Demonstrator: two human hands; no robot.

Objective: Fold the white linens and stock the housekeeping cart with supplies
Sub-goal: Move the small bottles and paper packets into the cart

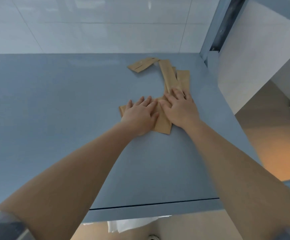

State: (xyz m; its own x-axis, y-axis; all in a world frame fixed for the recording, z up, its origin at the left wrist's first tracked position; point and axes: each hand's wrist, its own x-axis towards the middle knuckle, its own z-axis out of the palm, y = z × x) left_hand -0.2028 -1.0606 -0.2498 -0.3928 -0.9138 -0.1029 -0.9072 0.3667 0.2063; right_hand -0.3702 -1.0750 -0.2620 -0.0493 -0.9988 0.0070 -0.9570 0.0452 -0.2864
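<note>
Both hands flat, fingers spread: left hand (139, 115) and right hand (181, 108) pressing tan paper packets (163, 118) on the blue shelf (54, 118) toward its far right corner, probably squaring the pile for stocking.

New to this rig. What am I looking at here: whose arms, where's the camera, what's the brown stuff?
There is no robot here: a person works with two bare hands, and the single camera sits on their head, looking forward and down along both forearms.

The surface is a flat blue-grey top, probably the housekeeping cart. On it lie several flat brown paper packets. The left hand and the right hand rest flat on the nearest packets, fingers straight, pressing rather than gripping. More packets fan out beyond the right hand, and one packet lies apart, farther back.

What the packets contain cannot be told. Below the near edge, a bit of white cloth or paper shows. Behind is a tiled wall.
</note>
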